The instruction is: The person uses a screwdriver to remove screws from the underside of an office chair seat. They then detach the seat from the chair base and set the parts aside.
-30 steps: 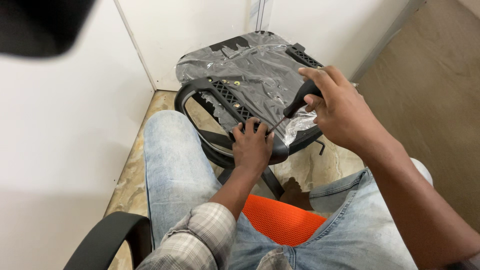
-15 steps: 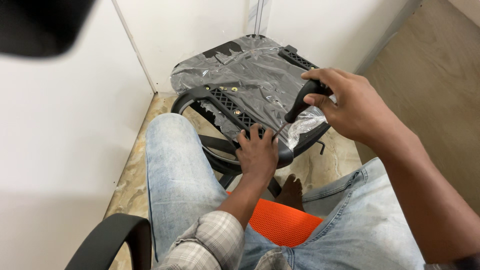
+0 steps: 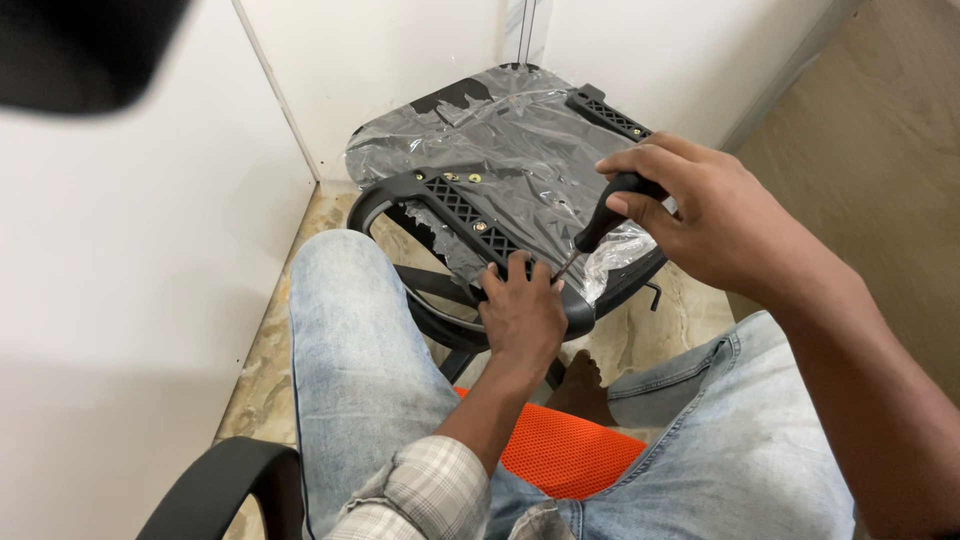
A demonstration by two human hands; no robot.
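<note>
A seated person works on an overturned chair seat (image 3: 520, 150) wrapped in clear plastic film, which lies tilted near a white wall corner (image 3: 520, 30) just ahead of the knees; the right hand (image 3: 700, 215) is clenched around the black handle of a screwdriver (image 3: 605, 210), fingers curled over the top of the grip, the thin metal shaft slanting down and to the left toward the near end of a black armrest (image 3: 450, 205); the shaft's tip sits just beside the fingertips of the left hand (image 3: 525, 310), and whether it meets a screw cannot be told; the left hand presses down on the armrest's near end, fingers spread over the latticed bracket and thumb side toward the curved loop, gripping it flat against the seat; small brass-coloured screws (image 3: 462, 178) show along the bracket farther up; a second latticed bracket (image 3: 610, 115) lies on the far side of the seat, well apart from both hands; the person's legs in pale blue jeans (image 3: 360, 350) flank an orange mesh seat (image 3: 560, 450) below, with another black armrest (image 3: 225, 480) curving at the lower left; a checked sleeve (image 3: 420, 495) covers the left forearm near the elbow; the floor (image 3: 640, 330) beneath is mottled stone.
</note>
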